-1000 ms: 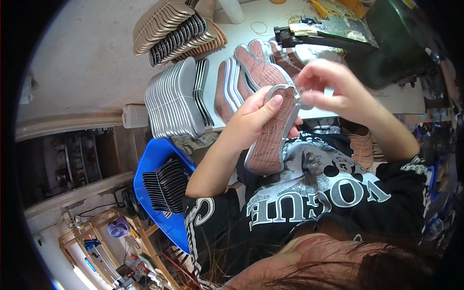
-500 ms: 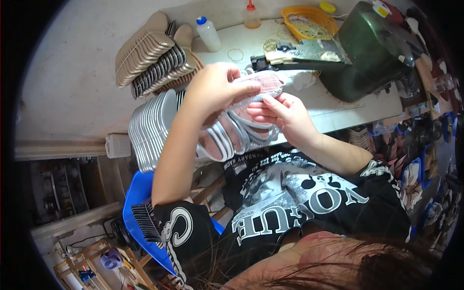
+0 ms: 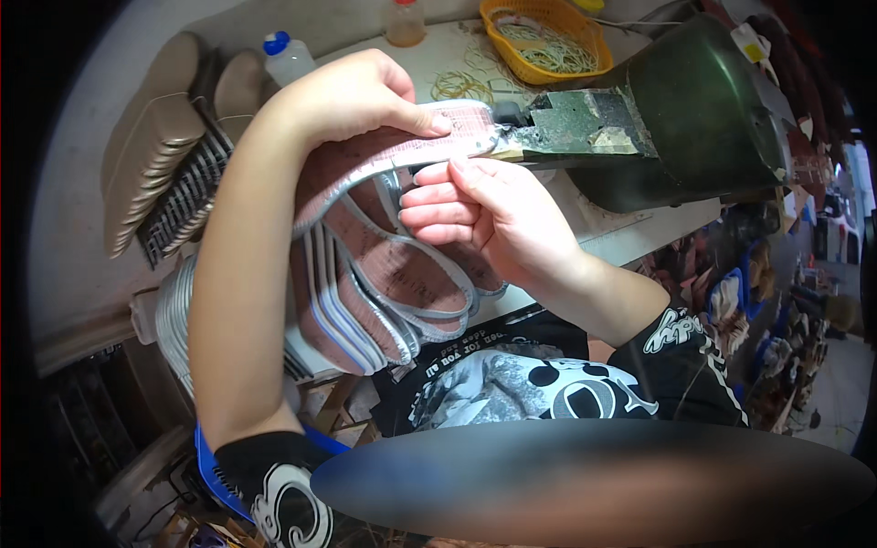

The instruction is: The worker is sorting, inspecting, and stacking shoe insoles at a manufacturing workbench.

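Note:
My left hand (image 3: 352,96) grips a pinkish insole (image 3: 375,155) with a pale edge, its thumb pressed flat on top near the tip. That tip meets the dark, worn end of a green machine's arm (image 3: 585,119). Just below the insole's near edge is my right hand (image 3: 512,205), fingers curled and thumb laid against the index finger at that edge. Whether anything is pinched there is hidden. Under both hands lies a pile of similar pink insoles (image 3: 402,265), overlapping and fanned out.
The green machine's rounded body (image 3: 703,119) stands to the right. An orange basket (image 3: 548,46) of rubber bands, loose bands (image 3: 461,87), a blue-capped bottle (image 3: 288,59) and another bottle (image 3: 404,23) are at the back. Bundled beige soles (image 3: 151,155) and grey-white stacked pieces (image 3: 174,315) sit left.
The insole has moved left in view, and its tip now meets the machine's arm. My right thumb and fingers have slipped from its face to just below its edge. The view has shifted closer.

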`<control>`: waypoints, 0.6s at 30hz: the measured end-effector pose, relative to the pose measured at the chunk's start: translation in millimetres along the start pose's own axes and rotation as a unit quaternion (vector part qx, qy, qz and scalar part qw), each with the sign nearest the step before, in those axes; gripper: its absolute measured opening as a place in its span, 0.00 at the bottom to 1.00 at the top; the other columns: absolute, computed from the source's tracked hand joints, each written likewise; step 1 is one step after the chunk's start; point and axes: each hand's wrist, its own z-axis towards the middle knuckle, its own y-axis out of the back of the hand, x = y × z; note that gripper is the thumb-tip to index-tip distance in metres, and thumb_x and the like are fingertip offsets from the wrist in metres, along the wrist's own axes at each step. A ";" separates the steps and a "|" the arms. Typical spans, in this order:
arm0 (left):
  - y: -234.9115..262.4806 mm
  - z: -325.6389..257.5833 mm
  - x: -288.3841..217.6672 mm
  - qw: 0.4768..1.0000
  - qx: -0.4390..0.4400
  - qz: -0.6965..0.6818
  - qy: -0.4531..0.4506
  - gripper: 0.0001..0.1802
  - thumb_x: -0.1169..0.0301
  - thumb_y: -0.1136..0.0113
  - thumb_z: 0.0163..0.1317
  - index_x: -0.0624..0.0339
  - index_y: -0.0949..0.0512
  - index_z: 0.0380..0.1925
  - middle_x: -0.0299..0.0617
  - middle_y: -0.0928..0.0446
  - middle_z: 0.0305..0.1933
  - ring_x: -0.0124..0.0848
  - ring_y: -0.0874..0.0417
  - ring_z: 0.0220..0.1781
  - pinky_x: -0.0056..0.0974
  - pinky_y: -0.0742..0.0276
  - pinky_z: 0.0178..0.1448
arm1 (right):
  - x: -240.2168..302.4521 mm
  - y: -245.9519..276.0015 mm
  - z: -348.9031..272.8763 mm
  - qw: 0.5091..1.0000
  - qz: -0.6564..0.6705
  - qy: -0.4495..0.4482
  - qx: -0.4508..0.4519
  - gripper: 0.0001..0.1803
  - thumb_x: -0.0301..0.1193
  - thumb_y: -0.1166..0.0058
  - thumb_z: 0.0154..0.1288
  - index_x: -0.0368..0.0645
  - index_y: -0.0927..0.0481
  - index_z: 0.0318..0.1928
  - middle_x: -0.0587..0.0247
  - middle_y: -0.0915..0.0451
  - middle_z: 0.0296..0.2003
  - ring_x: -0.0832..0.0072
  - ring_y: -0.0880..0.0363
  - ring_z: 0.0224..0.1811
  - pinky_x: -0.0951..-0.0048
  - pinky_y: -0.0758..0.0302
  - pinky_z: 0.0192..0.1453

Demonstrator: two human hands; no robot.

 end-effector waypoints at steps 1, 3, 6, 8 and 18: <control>-2.7 -0.1 4.6 1.000 -0.005 -0.018 0.007 0.15 0.62 0.29 0.52 0.62 0.21 0.19 0.30 0.27 0.16 0.18 0.32 0.17 0.27 0.40 0.21 | 2.1 0.2 2.0 1.000 0.001 -0.005 -0.008 0.20 0.37 0.58 0.74 0.27 0.28 0.47 0.47 0.20 0.40 0.65 0.17 0.42 0.69 0.18 0.48; -12.4 -5.3 12.5 0.997 -0.008 -0.078 0.025 0.15 0.62 0.29 0.52 0.62 0.20 0.19 0.32 0.26 0.17 0.18 0.31 0.18 0.26 0.38 0.22 | 5.3 2.3 4.0 0.999 -0.011 -0.038 0.015 0.20 0.38 0.58 0.74 0.28 0.27 0.46 0.47 0.20 0.40 0.65 0.16 0.41 0.69 0.18 0.47; -24.4 -19.3 15.4 0.987 -0.039 -0.140 0.064 0.17 0.59 0.31 0.55 0.64 0.20 0.23 0.35 0.23 0.20 0.19 0.27 0.19 0.26 0.33 0.23 | 13.2 8.5 0.4 0.996 -0.016 -0.081 0.045 0.20 0.37 0.58 0.74 0.28 0.26 0.46 0.47 0.19 0.40 0.65 0.16 0.40 0.69 0.18 0.47; -39.9 -35.3 6.9 0.983 -0.086 -0.135 0.092 0.20 0.56 0.33 0.58 0.65 0.20 0.25 0.37 0.22 0.21 0.19 0.27 0.19 0.27 0.32 0.23 | 16.4 19.1 -1.0 0.991 -0.024 -0.104 0.077 0.19 0.37 0.59 0.74 0.30 0.26 0.46 0.49 0.18 0.38 0.67 0.16 0.39 0.70 0.18 0.44; -151.9 -141.2 10.4 0.875 -0.391 -0.280 -0.063 0.14 0.65 0.31 0.56 0.66 0.20 0.24 0.28 0.27 0.18 0.15 0.31 0.21 0.25 0.38 0.23 | -9.9 28.8 -66.9 0.969 -0.201 -0.048 0.134 0.13 0.35 0.50 0.71 0.36 0.24 0.44 0.61 0.19 0.33 0.77 0.19 0.33 0.79 0.23 0.41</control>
